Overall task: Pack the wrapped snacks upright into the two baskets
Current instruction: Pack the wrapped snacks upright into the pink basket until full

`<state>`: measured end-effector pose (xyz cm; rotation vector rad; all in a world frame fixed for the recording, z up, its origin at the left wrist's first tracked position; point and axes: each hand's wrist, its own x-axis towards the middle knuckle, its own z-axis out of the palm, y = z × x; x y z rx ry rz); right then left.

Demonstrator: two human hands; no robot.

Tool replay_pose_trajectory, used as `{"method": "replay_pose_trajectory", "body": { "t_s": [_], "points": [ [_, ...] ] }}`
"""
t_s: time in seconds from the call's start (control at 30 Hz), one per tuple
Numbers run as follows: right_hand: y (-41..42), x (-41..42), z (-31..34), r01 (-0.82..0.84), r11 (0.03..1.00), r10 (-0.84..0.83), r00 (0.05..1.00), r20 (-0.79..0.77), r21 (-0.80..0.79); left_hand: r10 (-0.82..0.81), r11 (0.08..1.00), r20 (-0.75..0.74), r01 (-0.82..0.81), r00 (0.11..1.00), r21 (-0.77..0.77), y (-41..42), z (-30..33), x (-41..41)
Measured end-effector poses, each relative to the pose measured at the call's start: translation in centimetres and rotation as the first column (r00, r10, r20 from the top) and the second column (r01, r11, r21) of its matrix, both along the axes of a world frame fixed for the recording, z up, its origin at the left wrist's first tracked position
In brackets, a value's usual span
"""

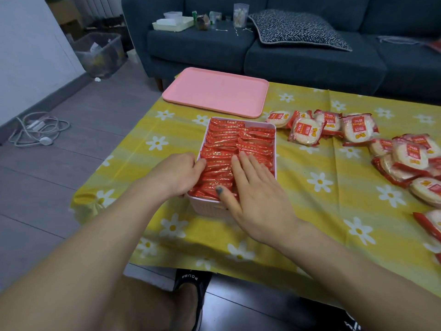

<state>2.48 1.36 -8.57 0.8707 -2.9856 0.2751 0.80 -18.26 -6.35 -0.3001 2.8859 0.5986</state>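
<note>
A pale pink basket (274, 130) stands on the yellow flowered table, filled with two rows of red wrapped snacks (229, 144) standing upright. My left hand (177, 174) rests at the basket's left rim, its fingertips touching the near snacks. My right hand (257, 189) lies flat with straight fingers on top of the snacks near the front. Loose wrapped round snacks (307, 130) lie scattered on the table to the right, with more of them (410, 161) at the far right edge. Only one basket is in view.
A pink tray (216, 90) lies beyond the basket at the table's far edge. A dark blue sofa (310, 58) with a patterned cushion stands behind. A cable (38, 130) and a clear bin (100, 53) are on the floor at left.
</note>
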Motion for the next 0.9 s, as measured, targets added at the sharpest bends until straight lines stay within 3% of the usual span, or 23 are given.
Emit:
{"method": "replay_pose_trajectory", "body": {
  "t_s": [0.17,0.27,0.37,0.47,0.53,0.63,0.9],
  "points": [
    [0.1,-0.6,0.0,-0.018,0.986,0.009,0.998,0.054,0.164,0.021,0.957,-0.101,-0.05,0.995,-0.285,1.8,-1.2,-0.3],
    [0.1,-0.6,0.8,-0.049,0.977,0.029,0.995,0.099,0.207,0.044,0.924,-0.132,-0.09,0.99,-0.371,2.2,-1.3,0.0],
    [-0.2,-1.1,1.3,-0.017,0.996,0.007,0.994,0.109,0.086,0.096,0.94,-0.233,-0.166,0.968,-0.299,2.6,-0.8,-0.3],
    [-1.1,-2.9,0.9,0.073,0.989,-0.081,0.995,-0.062,-0.126,0.021,0.982,-0.324,-0.08,0.946,-0.17,3.4,-0.8,-1.1],
    [-1.5,-3.9,0.6,0.125,0.98,-0.141,0.986,-0.095,-0.156,-0.057,0.984,-0.274,0.008,0.96,-0.179,4.1,-1.4,-1.5],
    [-1.3,-4.4,-0.2,0.145,0.989,-0.144,0.989,-0.024,0.031,-0.118,0.959,-0.113,0.084,0.986,-0.272,4.8,-2.6,-1.2],
    [-0.1,-4.9,-0.2,0.093,0.967,-0.109,0.993,0.054,0.238,-0.15,0.894,-0.04,0.119,0.988,-0.432,4.8,-2.7,-1.4]
  ]
}}
